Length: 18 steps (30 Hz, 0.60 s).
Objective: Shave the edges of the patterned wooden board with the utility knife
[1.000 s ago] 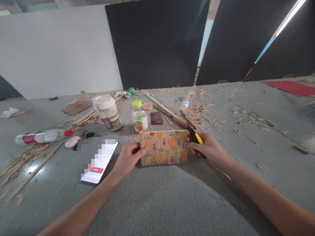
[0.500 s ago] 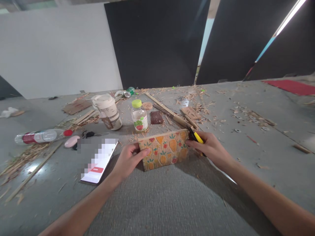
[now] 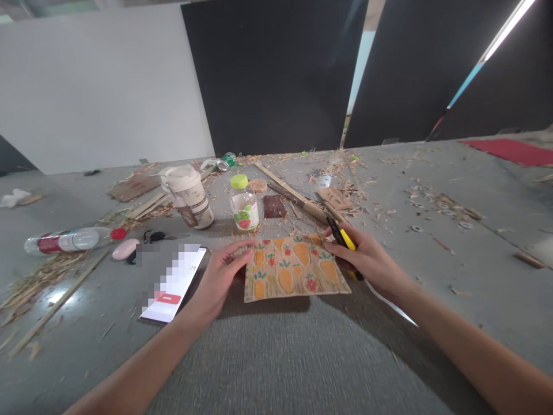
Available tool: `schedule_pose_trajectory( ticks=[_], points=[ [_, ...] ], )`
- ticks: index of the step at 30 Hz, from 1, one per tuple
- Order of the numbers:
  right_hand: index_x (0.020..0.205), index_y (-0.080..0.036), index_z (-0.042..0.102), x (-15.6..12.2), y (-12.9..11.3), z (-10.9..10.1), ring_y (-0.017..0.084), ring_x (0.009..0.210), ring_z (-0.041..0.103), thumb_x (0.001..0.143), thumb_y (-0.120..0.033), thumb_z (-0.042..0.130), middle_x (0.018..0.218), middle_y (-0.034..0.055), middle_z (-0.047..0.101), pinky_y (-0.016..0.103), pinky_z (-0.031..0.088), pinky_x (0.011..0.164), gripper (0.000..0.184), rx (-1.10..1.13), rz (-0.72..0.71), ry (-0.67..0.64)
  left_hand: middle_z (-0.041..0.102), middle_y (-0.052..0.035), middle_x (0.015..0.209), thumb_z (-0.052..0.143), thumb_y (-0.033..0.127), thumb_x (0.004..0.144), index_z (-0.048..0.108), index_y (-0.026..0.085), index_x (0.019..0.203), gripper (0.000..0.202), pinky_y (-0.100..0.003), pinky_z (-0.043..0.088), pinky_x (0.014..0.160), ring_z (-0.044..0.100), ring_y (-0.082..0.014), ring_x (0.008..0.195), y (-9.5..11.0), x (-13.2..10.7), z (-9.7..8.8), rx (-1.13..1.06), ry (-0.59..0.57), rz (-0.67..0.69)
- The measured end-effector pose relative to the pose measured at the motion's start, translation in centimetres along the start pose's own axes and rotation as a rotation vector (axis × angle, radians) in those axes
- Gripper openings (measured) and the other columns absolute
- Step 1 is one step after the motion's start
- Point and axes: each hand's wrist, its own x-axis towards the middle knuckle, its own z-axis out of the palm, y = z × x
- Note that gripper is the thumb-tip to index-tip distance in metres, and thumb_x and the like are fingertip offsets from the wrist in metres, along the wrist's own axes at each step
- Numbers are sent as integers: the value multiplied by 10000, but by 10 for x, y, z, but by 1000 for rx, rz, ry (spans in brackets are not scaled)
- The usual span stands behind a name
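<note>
A thin wooden board (image 3: pixel 294 268), carved and painted with orange fruits and red berries, is held between my hands just above the grey table. My left hand (image 3: pixel 227 265) pinches its left edge, thumb on the near face and fingers behind. At the board's right corner, my right hand (image 3: pixel 360 251) grips the far edge with thumb and fingers. That same hand also has a black and yellow utility knife (image 3: pixel 345 237) tucked in it, its black end pointing up and away. Whether the blade is out I cannot tell.
A bottle with a green cap (image 3: pixel 245 207) and a lidded cup (image 3: pixel 189 199) stand beyond the board. To the left are a lit phone (image 3: pixel 179 288) and a plastic bottle on its side (image 3: pixel 71 239). Wood shavings, strips (image 3: pixel 287 187) and several washers (image 3: pixel 417 229) lie scattered.
The board has tipped from nearly upright to a flatter slant, its near edge swinging toward me and its patterned face turning up. Both hands keep their hold, with the knife still in the right.
</note>
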Motion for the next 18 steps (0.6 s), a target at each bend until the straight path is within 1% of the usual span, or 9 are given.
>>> schedule_pose_trajectory(
  ticks=[2,3,6,9,11,13,15,17,18],
  points=[
    [1097,-232,642,-1,-3,0,91,509,402,874,-533,696,632,-62,448,227,292,442,379,58,53,-43,727,-95,1070,755,403,839,752,168,1091,345,-289,558,717,685,-239,951,-2,0,0,-87,14,-58],
    [1097,-228,646,-2,-4,0,90,509,395,869,-529,700,623,-64,439,226,279,443,382,95,85,-54,727,-98,1090,757,397,831,767,162,1046,319,-277,554,722,679,-239,980,-3,1,-1,-118,28,-65],
    [1116,-210,656,-2,-5,0,82,495,363,840,-489,721,602,-75,404,228,238,442,397,207,134,-45,723,-103,1149,728,357,815,782,158,1018,289,-243,538,710,673,-224,999,-7,4,-4,-167,51,-47],
    [1122,-211,669,0,-4,-1,75,481,340,811,-404,742,588,-81,400,230,221,444,373,232,148,-34,731,-110,1130,690,278,769,777,148,1039,312,-238,532,691,686,-215,950,-8,5,-6,-181,32,-58],
    [1116,-212,683,1,-2,-2,79,492,373,793,-362,755,608,-64,471,233,231,450,363,207,157,-15,738,-109,1102,681,260,755,766,147,1082,356,-240,531,682,693,-206,904,-6,4,-7,-190,8,-68],
    [1086,-198,698,3,-1,-3,92,519,430,788,-359,760,668,-21,581,241,250,458,344,208,162,-22,751,-110,1036,691,297,780,754,148,1114,371,-244,525,659,696,-189,811,-5,3,-8,-192,-27,-71],
    [1005,-171,707,4,1,-5,98,528,456,800,-387,754,742,33,669,252,260,460,302,240,148,-51,761,-116,934,705,333,802,759,137,1036,310,-243,510,630,683,-171,703,-4,2,-8,-186,-53,-72],
    [961,-162,694,5,2,-5,101,519,473,810,-420,751,789,71,720,258,271,457,305,275,132,-49,756,-127,837,709,352,817,750,119,882,245,-240,496,618,670,-164,648,-3,1,-7,-150,-58,-68],
    [963,-164,685,5,3,-5,105,515,486,811,-439,751,795,80,733,259,283,456,321,281,133,-32,747,-132,796,706,368,827,736,113,802,258,-237,488,608,661,-160,630,-2,1,-6,-115,-59,-68]
  ],
)
